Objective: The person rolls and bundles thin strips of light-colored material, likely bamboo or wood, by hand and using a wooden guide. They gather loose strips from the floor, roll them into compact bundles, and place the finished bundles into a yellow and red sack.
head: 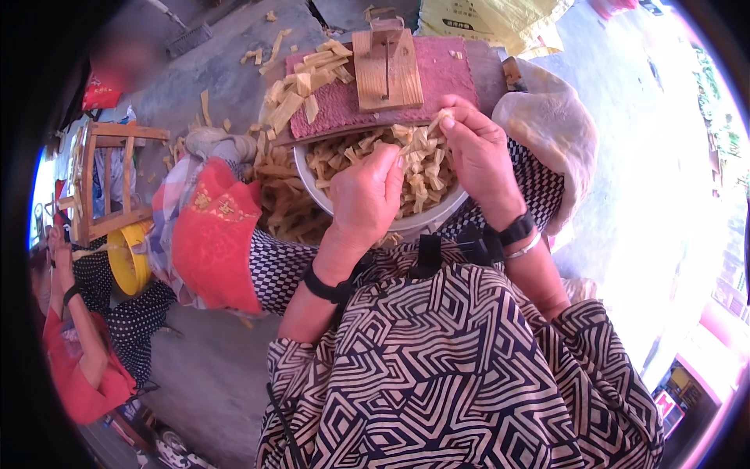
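Both my hands are above a white basin (319,198) between my knees. My left hand (364,193) pinches one end of a pale yellow strip (412,140) between thumb and forefinger. My right hand (479,146) grips the other end, higher up, at its fingertips. Many short knotted strips (430,179) fill the basin under my fingers. Beyond it lies a board covered with a pink towel (448,73), bearing a wooden block (388,76) with a thin metal piece along its top. Flat cut strips (304,88) are heaped on the towel's left side.
Longer brownish strips (290,184) lie left of the basin. A red cloth (217,246) covers my left leg, a pale cloth (548,129) my right knee. At left are a wooden chair (126,176), a yellow bucket (129,258) and another person's arm (88,346). A yellow sack (492,23) lies beyond the board.
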`<state>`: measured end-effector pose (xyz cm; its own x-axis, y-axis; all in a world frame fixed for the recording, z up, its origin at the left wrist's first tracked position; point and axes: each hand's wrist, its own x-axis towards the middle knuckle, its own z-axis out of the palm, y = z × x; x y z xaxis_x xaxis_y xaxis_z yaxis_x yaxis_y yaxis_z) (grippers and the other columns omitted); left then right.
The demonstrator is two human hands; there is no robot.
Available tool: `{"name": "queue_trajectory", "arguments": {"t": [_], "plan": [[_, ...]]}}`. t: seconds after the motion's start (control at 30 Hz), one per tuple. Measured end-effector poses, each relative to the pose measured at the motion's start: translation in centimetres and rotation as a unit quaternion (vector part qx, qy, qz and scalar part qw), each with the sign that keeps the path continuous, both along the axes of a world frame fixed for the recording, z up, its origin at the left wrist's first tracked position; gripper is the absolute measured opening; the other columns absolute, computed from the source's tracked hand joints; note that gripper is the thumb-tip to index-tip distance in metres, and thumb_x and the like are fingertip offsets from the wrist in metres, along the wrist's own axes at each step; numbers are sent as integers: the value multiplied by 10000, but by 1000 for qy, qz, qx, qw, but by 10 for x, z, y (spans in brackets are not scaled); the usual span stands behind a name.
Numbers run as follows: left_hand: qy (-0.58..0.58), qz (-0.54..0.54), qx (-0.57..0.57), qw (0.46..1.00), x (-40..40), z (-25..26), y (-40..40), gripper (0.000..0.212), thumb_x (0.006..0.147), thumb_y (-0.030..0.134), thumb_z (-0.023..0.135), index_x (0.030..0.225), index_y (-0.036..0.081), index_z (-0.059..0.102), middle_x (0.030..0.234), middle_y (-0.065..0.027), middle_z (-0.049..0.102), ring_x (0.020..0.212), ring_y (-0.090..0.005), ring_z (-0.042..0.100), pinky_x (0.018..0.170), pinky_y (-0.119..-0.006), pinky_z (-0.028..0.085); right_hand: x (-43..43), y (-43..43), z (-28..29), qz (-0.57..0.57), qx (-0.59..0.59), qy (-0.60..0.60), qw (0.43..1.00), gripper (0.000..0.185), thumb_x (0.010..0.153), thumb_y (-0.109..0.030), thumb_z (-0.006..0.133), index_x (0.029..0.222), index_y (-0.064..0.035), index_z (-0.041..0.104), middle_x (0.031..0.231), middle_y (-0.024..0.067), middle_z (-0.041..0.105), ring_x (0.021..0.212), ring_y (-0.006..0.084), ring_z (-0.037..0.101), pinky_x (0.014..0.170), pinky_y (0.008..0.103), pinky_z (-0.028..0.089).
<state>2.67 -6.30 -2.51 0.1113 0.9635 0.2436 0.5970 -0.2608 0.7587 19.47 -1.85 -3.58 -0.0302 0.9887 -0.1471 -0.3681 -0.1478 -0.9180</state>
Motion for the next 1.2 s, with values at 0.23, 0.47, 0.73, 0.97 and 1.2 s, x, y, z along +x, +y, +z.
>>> {"name": "queue_trajectory", "arguments": {"t": [0.23,0.47,0.73,0.97,1.2], "plan": [[110,-25,74,991,-7,10,14,150,807,53,592,955,30,601,799,-112,618,693,-319,601,578,-377,473,24,27,46,217,66,-308,924,216,898,-173,567,1022,-5,626,921,22,636,858,115,576,740,241,456],[69,-34,95,993,-12,6,18,151,788,32,596,938,25,606,760,-108,610,640,-298,597,548,-357,467,37,35,54,342,173,-428,818,216,802,-170,651,961,-26,626,709,125,610,617,144,582,611,282,472],[19,-52,139,989,-5,11,38,128,823,52,586,944,18,613,752,-133,596,606,-267,586,544,-330,458,15,49,53,334,87,-301,889,196,839,-128,640,985,3,624,738,10,619,631,73,580,577,219,462],[-175,-56,-162,969,-23,5,64,123,895,88,535,951,13,615,677,-49,558,594,-108,527,569,-247,430,0,61,40,269,13,-237,933,148,880,-103,578,975,2,624,688,-12,574,559,40,512,517,192,430],[-287,26,-239,927,-31,-10,98,80,891,82,546,915,24,596,720,12,589,659,-37,507,614,-204,423,-11,76,19,144,63,-310,937,132,867,-106,569,941,-3,607,639,8,533,573,70,495,516,230,412]]}}
